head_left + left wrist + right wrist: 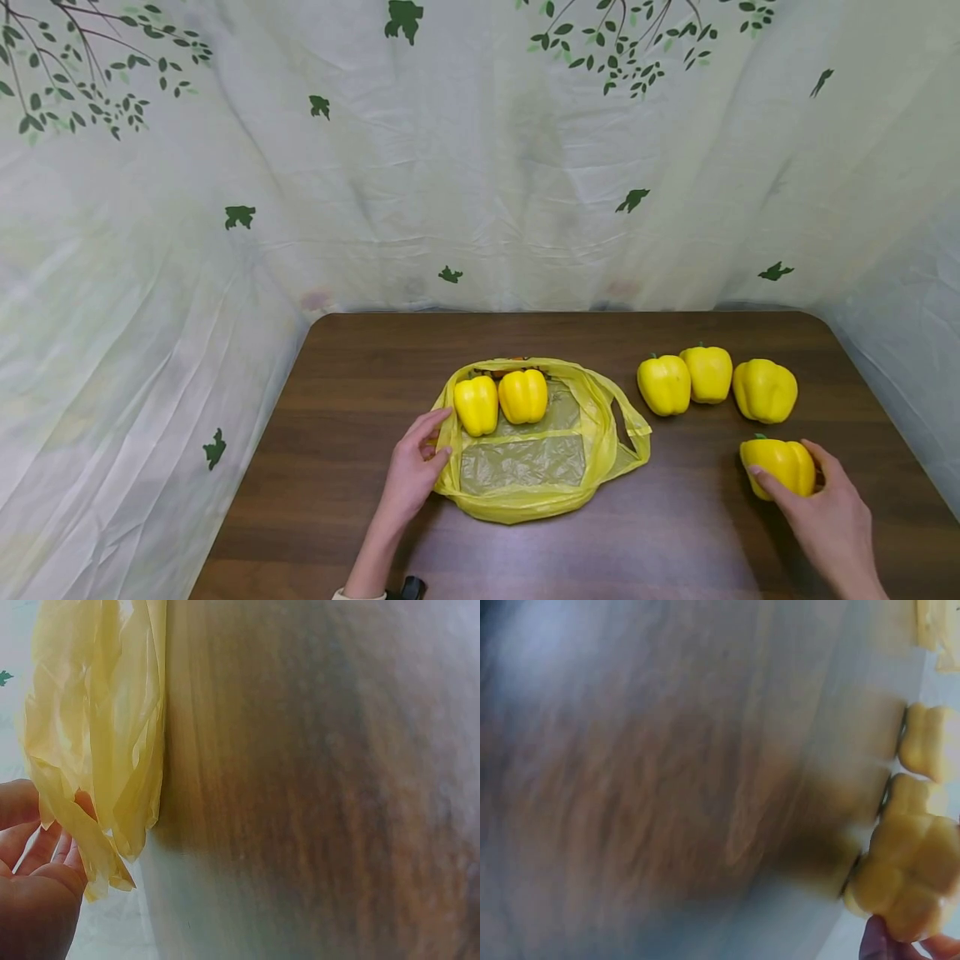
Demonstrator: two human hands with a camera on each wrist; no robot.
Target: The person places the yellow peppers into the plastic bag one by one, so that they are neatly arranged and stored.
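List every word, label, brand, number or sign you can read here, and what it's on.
No readable text in any view.
Yellow bag: small dark and reddish marks at its far rim, too small to read.
Peppers: no lettering visible.
Cloth backdrop: leaf and branch pictures, no words visible.

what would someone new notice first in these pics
Likely the open yellow bag mid-table, two yellow peppers inside, the left hand at its left edge. Next, the right hand gripping another pepper toward the table's right side, with three more peppers farther back.
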